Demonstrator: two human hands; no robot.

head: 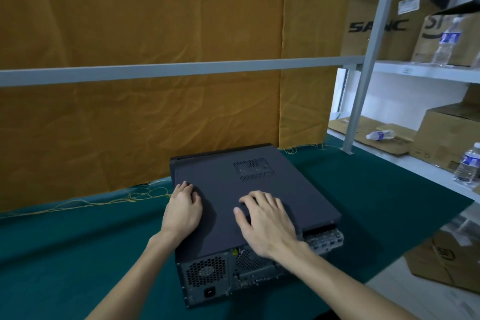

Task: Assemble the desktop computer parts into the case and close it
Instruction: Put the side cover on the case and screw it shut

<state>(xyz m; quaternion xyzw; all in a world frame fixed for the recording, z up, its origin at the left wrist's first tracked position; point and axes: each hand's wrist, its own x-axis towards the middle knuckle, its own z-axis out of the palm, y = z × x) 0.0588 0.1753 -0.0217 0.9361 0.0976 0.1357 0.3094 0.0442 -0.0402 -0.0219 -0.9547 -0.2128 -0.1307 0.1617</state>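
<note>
Both hands are laid on the cover point(233, 205).
The left hand point(183, 209) and right hand point(267, 221) are pressed flat at lower centre, fingers spread.

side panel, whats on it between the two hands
Nothing: in the head view only bare dark side panel lies between the left hand and right hand; the vent grille sits farther back.

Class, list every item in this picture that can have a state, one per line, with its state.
Side panel: lying on top of the case, both hands on it.
Computer case: on its side, rear facing the camera.
Left hand: flat on the panel's left edge.
Right hand: spread flat on the panel.
Bottle on the lower shelf: lying down.
</note>
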